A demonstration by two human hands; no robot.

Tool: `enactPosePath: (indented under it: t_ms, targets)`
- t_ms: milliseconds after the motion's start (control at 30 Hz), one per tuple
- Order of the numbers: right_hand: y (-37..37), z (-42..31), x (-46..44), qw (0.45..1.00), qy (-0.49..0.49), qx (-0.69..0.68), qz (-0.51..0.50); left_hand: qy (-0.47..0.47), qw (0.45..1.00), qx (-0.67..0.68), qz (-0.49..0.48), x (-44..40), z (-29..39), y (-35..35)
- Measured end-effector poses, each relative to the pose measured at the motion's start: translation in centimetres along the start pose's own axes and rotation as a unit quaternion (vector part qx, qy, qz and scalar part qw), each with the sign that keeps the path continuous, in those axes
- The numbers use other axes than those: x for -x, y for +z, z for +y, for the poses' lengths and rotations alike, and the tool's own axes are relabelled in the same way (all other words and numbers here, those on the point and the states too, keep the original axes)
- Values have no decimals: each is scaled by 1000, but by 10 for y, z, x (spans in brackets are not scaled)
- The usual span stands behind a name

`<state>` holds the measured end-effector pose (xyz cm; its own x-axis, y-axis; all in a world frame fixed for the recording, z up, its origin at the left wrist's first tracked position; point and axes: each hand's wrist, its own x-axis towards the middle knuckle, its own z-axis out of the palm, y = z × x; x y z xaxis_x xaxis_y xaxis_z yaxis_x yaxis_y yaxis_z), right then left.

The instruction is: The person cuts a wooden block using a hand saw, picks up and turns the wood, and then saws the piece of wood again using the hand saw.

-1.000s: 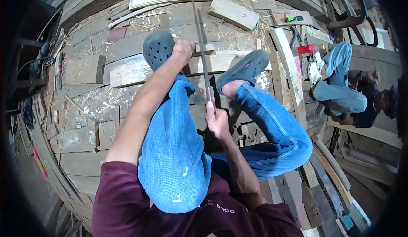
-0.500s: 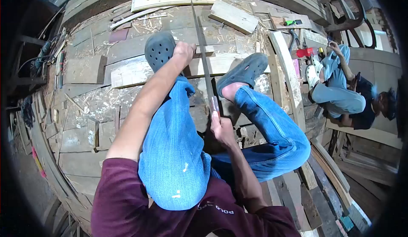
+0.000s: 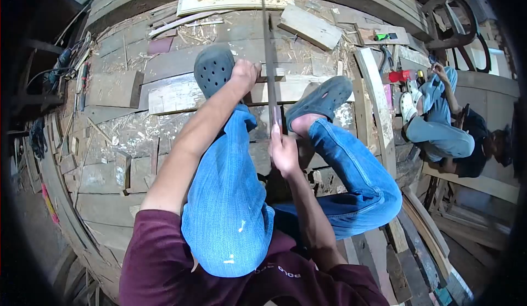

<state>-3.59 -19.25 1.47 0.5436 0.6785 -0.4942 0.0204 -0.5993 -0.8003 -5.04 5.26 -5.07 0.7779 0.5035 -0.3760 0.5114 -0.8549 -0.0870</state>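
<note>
My right hand [image 3: 284, 155] is closed around the handle of a long hand saw [image 3: 270, 59], seen nearly edge-on. Its blade runs away from me between my two feet. Close to my left clog [image 3: 214, 71], my left hand [image 3: 245, 76] is closed on a short piece of wood [image 3: 280, 75] that lies across a pale plank [image 3: 173, 94]. The blade crosses over this short piece, just right of my left fingers; whether the teeth are in the wood I cannot tell. My right clog [image 3: 324, 97] rests on the plank's right part.
Loose boards [image 3: 310, 27] and wood shavings lie around on the plank floor. A long board [image 3: 376, 100] runs along my right side. Further right sits another person [image 3: 442, 125], near a red tool [image 3: 399, 76]. A green-and-black tool [image 3: 380, 36] lies at the upper right.
My right hand has pushed the saw forward, away from my body. My left hand keeps its hold on the short piece. The whole view has shifted slightly.
</note>
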Motion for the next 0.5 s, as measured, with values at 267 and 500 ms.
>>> enactPosePath:
  t_ms: [267, 500]
  targets:
    - [5, 13, 28, 1000, -7, 7, 25, -11, 1000, 14, 4, -7, -2, -2]
    - [-23, 11, 20, 999, 12, -7, -39, 20, 999, 21, 25, -3, -5, 1]
